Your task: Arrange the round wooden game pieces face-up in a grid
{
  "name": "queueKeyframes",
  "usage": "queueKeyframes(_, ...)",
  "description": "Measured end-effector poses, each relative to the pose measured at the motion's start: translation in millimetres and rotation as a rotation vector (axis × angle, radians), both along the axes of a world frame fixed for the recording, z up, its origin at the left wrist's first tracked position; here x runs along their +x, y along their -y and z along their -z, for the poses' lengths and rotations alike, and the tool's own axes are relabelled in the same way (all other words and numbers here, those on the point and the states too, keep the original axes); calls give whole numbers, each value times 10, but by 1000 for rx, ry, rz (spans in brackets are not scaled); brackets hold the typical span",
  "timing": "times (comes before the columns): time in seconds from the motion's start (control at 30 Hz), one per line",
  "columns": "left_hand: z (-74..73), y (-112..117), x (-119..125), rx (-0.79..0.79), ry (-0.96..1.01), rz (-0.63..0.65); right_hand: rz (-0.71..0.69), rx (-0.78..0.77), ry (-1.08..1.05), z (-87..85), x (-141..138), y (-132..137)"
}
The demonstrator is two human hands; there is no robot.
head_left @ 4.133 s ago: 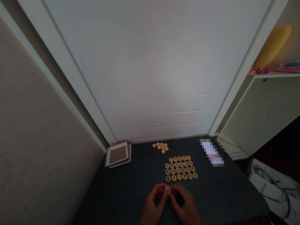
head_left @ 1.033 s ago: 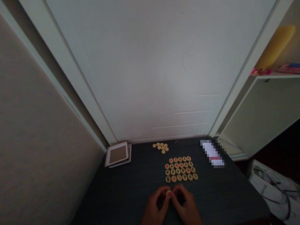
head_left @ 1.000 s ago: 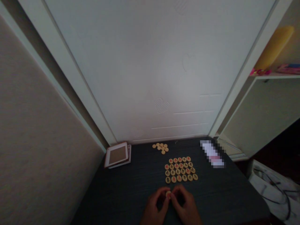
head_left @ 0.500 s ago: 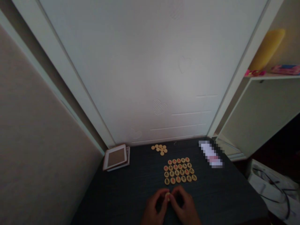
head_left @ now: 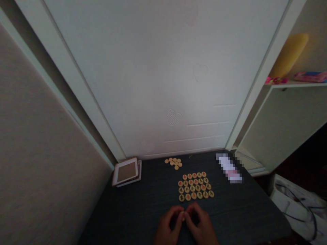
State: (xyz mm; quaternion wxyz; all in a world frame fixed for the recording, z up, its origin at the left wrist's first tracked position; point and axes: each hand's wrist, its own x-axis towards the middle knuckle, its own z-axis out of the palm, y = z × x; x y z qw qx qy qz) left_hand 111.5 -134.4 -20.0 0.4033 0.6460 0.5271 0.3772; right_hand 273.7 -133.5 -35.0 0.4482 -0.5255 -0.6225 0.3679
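Note:
Close to the table's near side, my left hand (head_left: 169,225) and my right hand (head_left: 199,223) meet at the fingertips. Between their thumbs and fingers they pinch one small round Chinese chess piece (head_left: 183,217), mostly covered. Just beyond the hands, face-up Chinese chess pieces (head_left: 195,188) with red and black characters lie in rows on the dark table (head_left: 143,211). Farther back, a loose group of plain-looking wooden discs (head_left: 174,163) rests near the white panel; no characters show on them.
Stacked framed boxes (head_left: 127,172) sit at the table's back left corner. At the back right lies a blurred-out white and pink item (head_left: 228,168). A white panel (head_left: 163,85) rises behind the table. On the floor at right stands a white box (head_left: 296,204) with dark cables.
The view has shifted very slightly. Both hands keep the piece pinched in nearly the same place, the piece showing a little less; the rows and loose discs are unchanged.

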Motion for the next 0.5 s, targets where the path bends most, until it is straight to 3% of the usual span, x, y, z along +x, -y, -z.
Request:
queueKeyframes(0.33,52,-70,-50,-20,116,39,12,19,6,29,-2,-2)
queueKeyframes(0.5,4,-55,-12,-17,87,19,12,27,14,56,2,-9)
